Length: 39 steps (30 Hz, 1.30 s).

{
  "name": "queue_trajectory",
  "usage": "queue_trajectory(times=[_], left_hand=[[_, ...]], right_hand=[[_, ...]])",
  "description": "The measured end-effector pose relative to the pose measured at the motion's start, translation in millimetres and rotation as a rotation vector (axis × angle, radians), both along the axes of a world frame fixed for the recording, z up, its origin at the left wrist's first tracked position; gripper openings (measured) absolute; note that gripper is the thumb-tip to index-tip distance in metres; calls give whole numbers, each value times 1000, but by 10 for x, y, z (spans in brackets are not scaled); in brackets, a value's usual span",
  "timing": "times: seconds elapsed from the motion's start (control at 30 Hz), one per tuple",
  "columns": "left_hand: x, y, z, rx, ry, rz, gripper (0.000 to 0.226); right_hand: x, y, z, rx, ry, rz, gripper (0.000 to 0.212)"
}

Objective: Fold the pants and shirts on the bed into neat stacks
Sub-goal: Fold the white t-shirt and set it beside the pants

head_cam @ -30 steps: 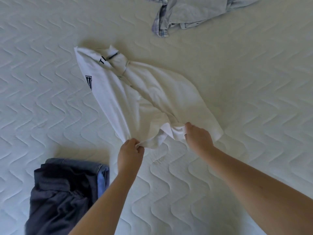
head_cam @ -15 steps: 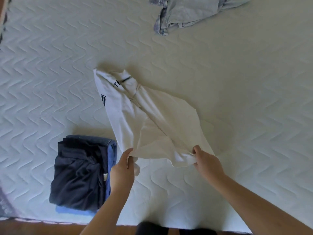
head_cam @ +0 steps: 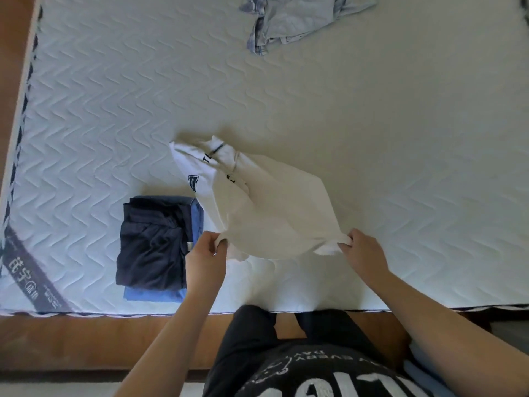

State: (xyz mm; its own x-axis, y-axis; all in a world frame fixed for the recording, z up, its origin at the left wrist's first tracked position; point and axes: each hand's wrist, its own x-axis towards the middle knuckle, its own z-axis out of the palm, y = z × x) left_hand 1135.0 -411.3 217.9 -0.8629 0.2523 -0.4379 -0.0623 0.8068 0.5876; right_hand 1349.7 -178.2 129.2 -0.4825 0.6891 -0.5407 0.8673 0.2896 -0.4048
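Observation:
A white shirt (head_cam: pixel 266 207) with dark lettering lies partly lifted on the mattress, its collar end pointing away from me. My left hand (head_cam: pixel 206 256) pinches the near left corner of its hem. My right hand (head_cam: pixel 363 250) pinches the near right corner, so the hem is stretched between them above the bed. Left of the shirt sits a folded stack: dark navy pants (head_cam: pixel 151 242) on top of a blue garment (head_cam: pixel 154 295). A crumpled pale blue checked shirt (head_cam: pixel 294 21) lies at the far edge.
The quilted white mattress (head_cam: pixel 400 167) fills most of the view. Its near edge (head_cam: pixel 86 312) and left edge border a brown wooden bed frame (head_cam: pixel 86 339). My dark-clothed body stands against the near side.
Both hands have drawn the white shirt toward the near edge of the bed and spread apart, stretching the hem wider. The view has pulled back, showing the bed frame.

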Motion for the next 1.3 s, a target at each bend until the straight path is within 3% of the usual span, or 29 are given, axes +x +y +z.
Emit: queue_trajectory(times=[0.23,0.4,0.5,0.63,0.73,0.9,1.07,1.2,1.3], left_hand=[[143,230,210,264,-205,-41,6],[208,203,229,286,-265,-328,50],[180,126,268,216,-246,-558,73],[66,154,374,178,-217,-774,84],[1,224,483,159,-190,-871,75],[-127,290,637,213,-109,-851,18],[-294,291,834,326,-54,-772,14],[-427,279,1042,410,-102,-738,27],[-506,279,1169,454,-79,-717,25]], right_hand=[[-110,-245,383,6,162,-145,20],[-245,-518,698,-55,285,-253,20],[-420,-730,985,-103,372,-148,19],[-715,-932,1439,-122,451,-2,12],[-903,-967,1722,-57,472,60,16],[-936,-932,1918,84,516,27,15],[-833,-947,1783,175,512,-32,27],[-777,-974,1608,-46,376,-34,62],[-729,-985,1461,-119,205,19,53]])
